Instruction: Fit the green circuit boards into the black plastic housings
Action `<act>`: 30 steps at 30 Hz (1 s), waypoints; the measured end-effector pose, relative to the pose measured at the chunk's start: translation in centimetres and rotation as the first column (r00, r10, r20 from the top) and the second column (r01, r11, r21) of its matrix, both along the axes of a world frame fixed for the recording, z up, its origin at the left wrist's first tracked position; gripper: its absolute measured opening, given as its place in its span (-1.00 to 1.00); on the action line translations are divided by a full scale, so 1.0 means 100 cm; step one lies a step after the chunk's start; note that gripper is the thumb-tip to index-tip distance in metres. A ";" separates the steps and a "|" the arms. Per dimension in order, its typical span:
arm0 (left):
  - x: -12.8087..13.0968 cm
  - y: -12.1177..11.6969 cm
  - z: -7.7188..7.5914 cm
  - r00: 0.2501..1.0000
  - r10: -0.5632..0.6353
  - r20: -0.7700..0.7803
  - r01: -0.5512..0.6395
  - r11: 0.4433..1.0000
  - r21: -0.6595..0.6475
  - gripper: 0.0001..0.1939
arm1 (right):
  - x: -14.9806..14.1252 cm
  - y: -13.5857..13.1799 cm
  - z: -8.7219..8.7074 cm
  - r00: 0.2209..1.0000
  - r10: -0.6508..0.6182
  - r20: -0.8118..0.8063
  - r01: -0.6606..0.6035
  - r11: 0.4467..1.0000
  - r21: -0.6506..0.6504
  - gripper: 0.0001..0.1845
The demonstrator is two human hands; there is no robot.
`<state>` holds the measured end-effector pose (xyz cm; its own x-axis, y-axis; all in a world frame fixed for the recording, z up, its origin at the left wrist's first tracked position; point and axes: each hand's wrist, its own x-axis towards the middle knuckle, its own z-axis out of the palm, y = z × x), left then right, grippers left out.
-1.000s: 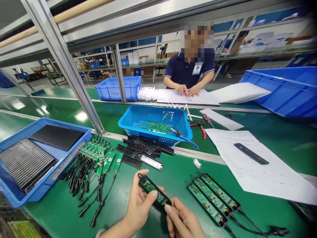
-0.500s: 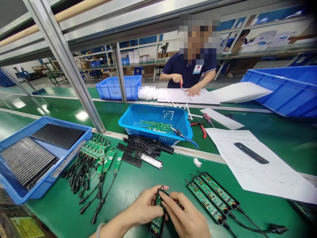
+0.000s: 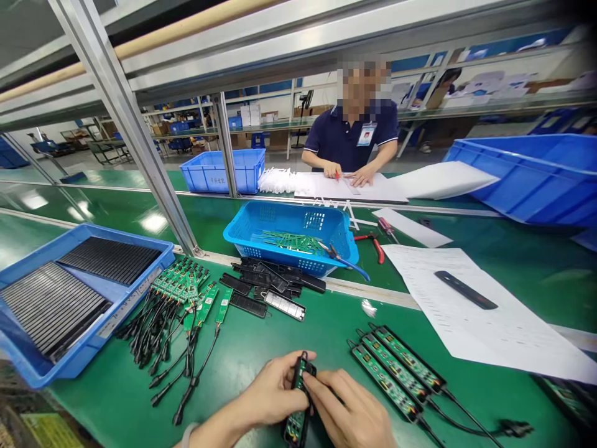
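Unit is black-cased, green inside, partly covered by fingers | held over bench, left of three units | gripped by left hand, thumb laid across; touched near top by right hand, whether pinched cannot be told | versus a second ago: swung from slanted to nearly straight ahead, right hand shifted up from lower end

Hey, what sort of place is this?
Likely an electronics assembly workshop: someone's holding a black-cased circuit board, wired circuit boards lie on the green workbench, and a co-worker is busy opposite.
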<state>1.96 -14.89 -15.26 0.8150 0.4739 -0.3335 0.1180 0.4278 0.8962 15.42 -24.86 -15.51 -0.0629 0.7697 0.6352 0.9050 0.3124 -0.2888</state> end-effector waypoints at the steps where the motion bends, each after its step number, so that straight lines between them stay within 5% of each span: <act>1: 0.000 0.000 0.001 1.000 -0.005 -0.006 0.005 1.000 0.021 -0.23 | -0.002 0.001 -0.001 0.999 -0.006 -0.038 0.006 1.000 -0.009 -0.81; 6: 0.001 0.000 0.008 0.999 -0.044 0.009 0.043 0.995 0.095 -0.37 | -0.003 0.005 0.013 0.984 -0.033 -0.176 -0.013 0.966 -0.258 -0.78; 10: -0.001 0.006 0.018 0.987 0.150 -0.055 -0.149 0.989 0.018 -0.32 | 0.038 0.021 0.032 0.983 -0.158 -0.090 0.094 0.865 -0.493 -0.73; 14: -0.004 0.011 0.028 0.977 0.182 -0.111 -0.187 0.982 -0.038 -0.28 | 0.114 0.049 0.028 0.904 -0.423 0.060 0.397 0.780 -0.484 -0.77; 19: -0.006 0.013 0.027 0.982 0.170 -0.084 -0.178 0.979 -0.099 -0.33 | 0.158 0.064 0.021 0.851 -0.502 0.156 0.507 0.707 -0.493 -0.73; 23: -0.002 0.008 0.016 0.969 0.242 -0.046 -0.246 0.956 -0.162 -0.38 | 0.112 0.052 0.028 0.896 -0.435 0.095 0.421 0.760 -0.495 -0.76; 26: 0.001 0.004 0.014 0.965 0.262 0.001 -0.257 0.949 -0.181 -0.43 | 0.050 0.031 0.025 0.978 -0.171 -0.123 0.076 0.830 -0.553 -0.72; 28: -0.003 0.006 0.020 0.984 0.179 -0.013 -0.179 0.983 -0.049 -0.51 | 0.017 0.014 0.017 0.978 -0.060 -0.200 -0.058 0.843 -0.535 -0.58; 30: -0.014 0.014 0.032 0.986 0.046 -0.161 0.005 0.953 0.302 -0.60 | 0.001 -0.001 0.008 0.988 -0.088 -0.128 0.012 0.866 -0.500 -0.55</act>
